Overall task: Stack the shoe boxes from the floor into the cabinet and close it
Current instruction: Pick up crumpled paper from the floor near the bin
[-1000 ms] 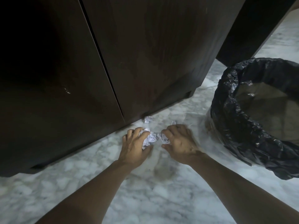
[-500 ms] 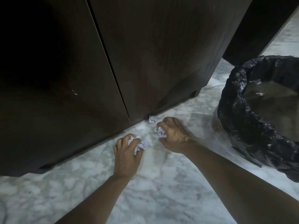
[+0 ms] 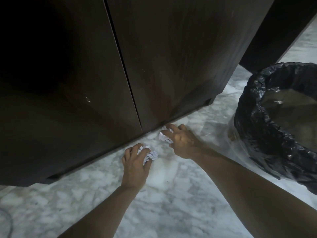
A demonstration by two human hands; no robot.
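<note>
1. Head view is showing the dark wooden cabinet standing closed right in front of me, its two doors meeting at a thin seam; shoe boxes are not showing anywhere.
2. My left hand is curling round a crumpled paper wad on the marble floor, just beside the cabinet's bottom edge.
3. My right hand is pinching a second crumpled paper right at the cabinet's base, its fingers bending over it.
4. Both my bare forearms are reaching forward from the lower edge.
5. To my right, a bin lined with a black bag is standing on the floor, near my right hand but apart from it.
</note>
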